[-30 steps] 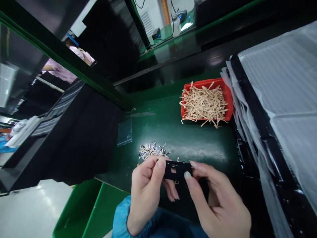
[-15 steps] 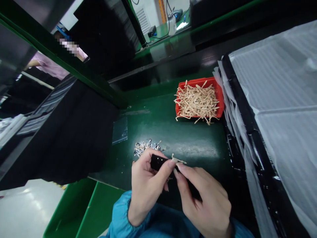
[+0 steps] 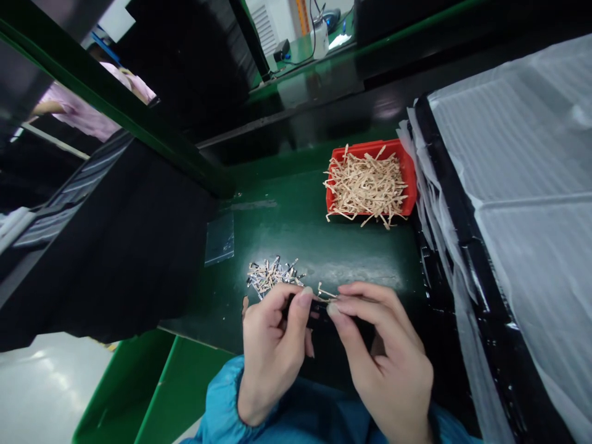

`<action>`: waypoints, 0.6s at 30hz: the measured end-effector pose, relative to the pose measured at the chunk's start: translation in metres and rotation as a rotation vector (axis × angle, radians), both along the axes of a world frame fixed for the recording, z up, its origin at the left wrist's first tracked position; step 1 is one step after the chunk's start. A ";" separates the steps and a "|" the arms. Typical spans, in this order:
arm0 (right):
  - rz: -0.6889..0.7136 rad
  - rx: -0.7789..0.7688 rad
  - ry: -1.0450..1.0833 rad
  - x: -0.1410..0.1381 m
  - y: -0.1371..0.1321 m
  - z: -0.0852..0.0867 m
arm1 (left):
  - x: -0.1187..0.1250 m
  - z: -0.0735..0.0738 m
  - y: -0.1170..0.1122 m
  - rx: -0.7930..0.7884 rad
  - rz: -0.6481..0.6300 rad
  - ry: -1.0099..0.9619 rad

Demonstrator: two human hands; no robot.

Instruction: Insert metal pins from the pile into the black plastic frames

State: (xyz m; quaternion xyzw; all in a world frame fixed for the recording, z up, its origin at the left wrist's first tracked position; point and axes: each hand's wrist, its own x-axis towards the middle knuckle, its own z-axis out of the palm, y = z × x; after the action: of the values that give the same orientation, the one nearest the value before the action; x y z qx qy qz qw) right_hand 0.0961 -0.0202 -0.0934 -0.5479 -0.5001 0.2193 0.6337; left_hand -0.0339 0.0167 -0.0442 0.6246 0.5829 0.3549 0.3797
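My left hand is closed, with thumb and fingers pinching a small flat black part. At the part's right end, the thumb and fingertips of my right hand close on it too. A thin beige strip shows just beyond the part, by the right fingertips; whether it is attached to the part I cannot tell. Just past my left hand lies a loose pile of small silver, black and beige pieces on the green work surface.
A red bin heaped with beige strips stands farther back. Trays under translucent sheeting rise on the right. To the left are a clear plastic bag and a black-draped rack; a person in pink is beyond.
The black part has turned from showing its dotted flat face to a narrower view. My left thumb has slid left off the beige strip, and my right fingers have shifted their grip.
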 end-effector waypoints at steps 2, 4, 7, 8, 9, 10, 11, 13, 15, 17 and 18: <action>-0.006 0.036 -0.023 -0.001 -0.002 -0.001 | 0.004 -0.001 -0.001 0.004 0.047 0.019; 0.016 0.062 -0.045 -0.002 -0.003 -0.002 | 0.006 -0.003 -0.002 -0.011 0.087 0.028; 0.059 0.047 -0.055 -0.003 -0.005 -0.003 | 0.008 -0.006 -0.003 -0.051 0.144 -0.026; 0.058 0.033 -0.041 -0.003 -0.005 -0.004 | 0.008 -0.007 -0.002 -0.062 0.157 -0.055; 0.054 0.019 -0.020 -0.003 -0.005 -0.004 | 0.007 -0.007 -0.002 -0.071 0.167 -0.078; 0.051 0.004 0.002 -0.002 -0.005 -0.005 | 0.006 -0.007 -0.001 -0.077 0.173 -0.096; 0.051 -0.010 0.021 -0.002 -0.004 -0.005 | 0.004 -0.007 0.000 -0.078 0.176 -0.106; 0.060 -0.034 0.035 -0.002 -0.003 -0.006 | 0.001 -0.004 0.002 -0.104 0.162 -0.119; 0.064 -0.054 0.022 -0.003 -0.003 -0.007 | -0.002 -0.002 0.003 -0.160 0.117 -0.165; 0.035 -0.070 0.016 -0.004 -0.003 -0.007 | -0.005 -0.002 0.004 -0.207 0.073 -0.227; 0.016 -0.073 0.020 -0.004 -0.004 -0.007 | -0.005 -0.003 0.003 -0.219 0.060 -0.249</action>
State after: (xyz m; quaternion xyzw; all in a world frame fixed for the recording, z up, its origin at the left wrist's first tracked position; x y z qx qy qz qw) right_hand 0.0920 -0.0240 -0.1006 -0.5644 -0.4899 0.2478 0.6165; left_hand -0.0394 0.0202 -0.0469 0.5128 0.5850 0.3753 0.5039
